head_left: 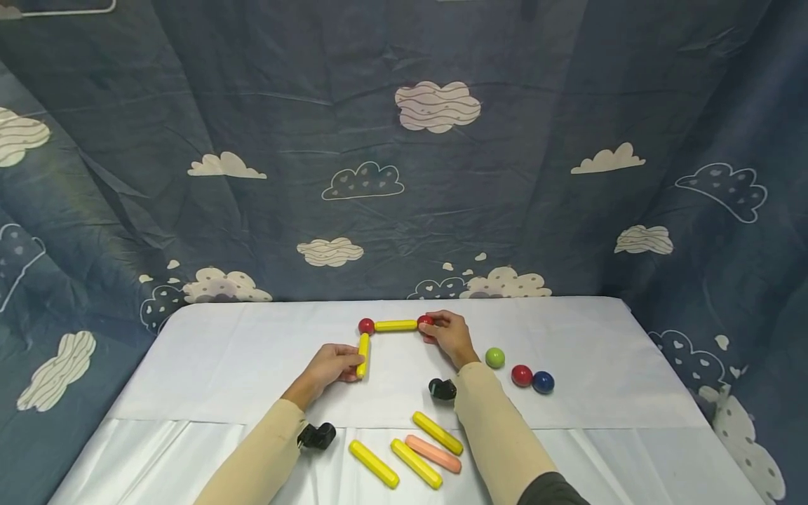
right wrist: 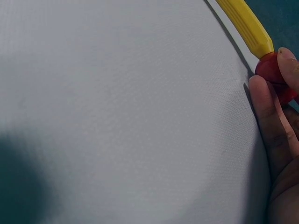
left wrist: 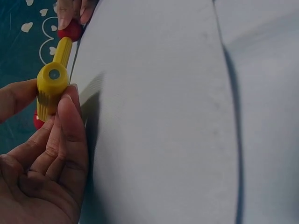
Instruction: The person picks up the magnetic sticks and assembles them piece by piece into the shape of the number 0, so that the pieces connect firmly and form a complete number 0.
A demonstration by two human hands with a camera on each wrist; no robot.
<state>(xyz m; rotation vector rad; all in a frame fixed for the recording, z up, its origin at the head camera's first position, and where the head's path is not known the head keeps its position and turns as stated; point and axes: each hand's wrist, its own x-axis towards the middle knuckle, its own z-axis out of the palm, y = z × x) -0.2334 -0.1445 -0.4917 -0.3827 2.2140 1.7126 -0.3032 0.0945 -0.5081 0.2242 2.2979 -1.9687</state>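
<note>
Two yellow rods and two red balls are joined into a corner shape at the back of the white table. My left hand (head_left: 333,365) pinches the near yellow rod (head_left: 364,347) between thumb and fingers; in the left wrist view its end shows a round grey disc. A red ball (head_left: 366,325) joins that rod to the other yellow rod (head_left: 395,325), which runs to the right. At its right end my right hand (head_left: 451,335) pinches a second red ball (right wrist: 269,69), partly hidden by the fingers.
To the right lie a green ball (head_left: 495,357), a loose red ball (head_left: 521,376) and a dark blue ball (head_left: 543,382). Near the front are several yellow rods (head_left: 374,463) and a salmon-pink rod (head_left: 433,453). A dark cloud-patterned cloth (head_left: 366,224) hangs behind the table.
</note>
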